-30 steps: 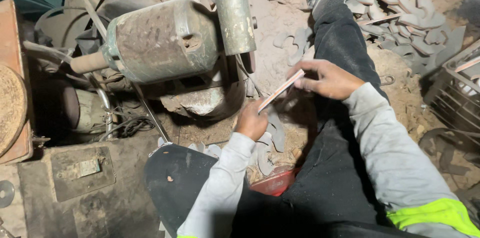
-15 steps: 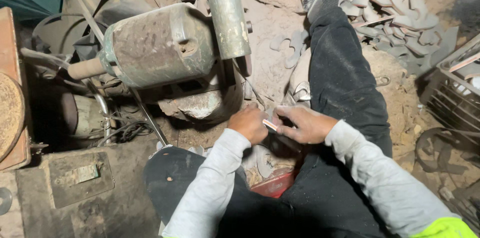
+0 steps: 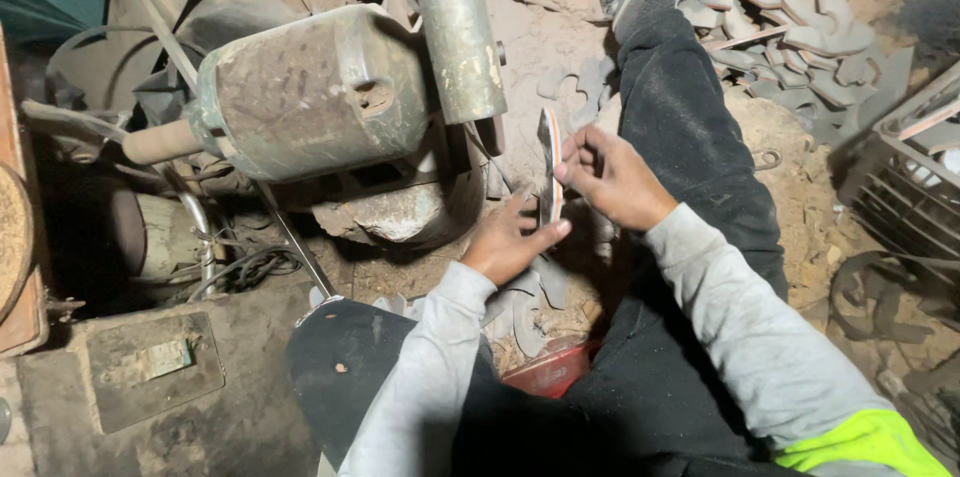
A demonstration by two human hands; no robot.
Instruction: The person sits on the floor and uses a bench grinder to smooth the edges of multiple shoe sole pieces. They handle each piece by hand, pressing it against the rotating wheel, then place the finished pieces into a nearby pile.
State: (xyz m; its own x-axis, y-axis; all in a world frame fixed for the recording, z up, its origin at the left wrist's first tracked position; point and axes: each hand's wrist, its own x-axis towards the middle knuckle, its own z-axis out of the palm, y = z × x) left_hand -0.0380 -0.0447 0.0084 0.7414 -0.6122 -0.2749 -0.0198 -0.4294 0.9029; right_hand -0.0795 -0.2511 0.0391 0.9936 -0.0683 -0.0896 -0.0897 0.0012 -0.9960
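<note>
Both my hands hold a thin flat sole-shaped piece (image 3: 549,165) with an orange edge, turned on its edge and upright. My right hand (image 3: 612,177) pinches its upper part with the fingertips. My left hand (image 3: 512,240) grips its lower end from below. The piece stands just right of a dusty motor-driven grinding machine (image 3: 320,97) and its vertical metal cylinder (image 3: 460,27). I sit on the ground with my legs in dark trousers (image 3: 690,127) stretched out.
A heap of cut grey sole pieces (image 3: 800,27) lies at the far right. A dark plastic crate (image 3: 905,177) stands at the right edge. More scraps and a red container (image 3: 555,372) lie between my legs. Cables (image 3: 240,267) and a metal plate (image 3: 150,367) are at the left.
My hands rose from low between my legs, bringing the flat piece up and turning it upright near the machine. One second ago it was held slanted, higher up.
</note>
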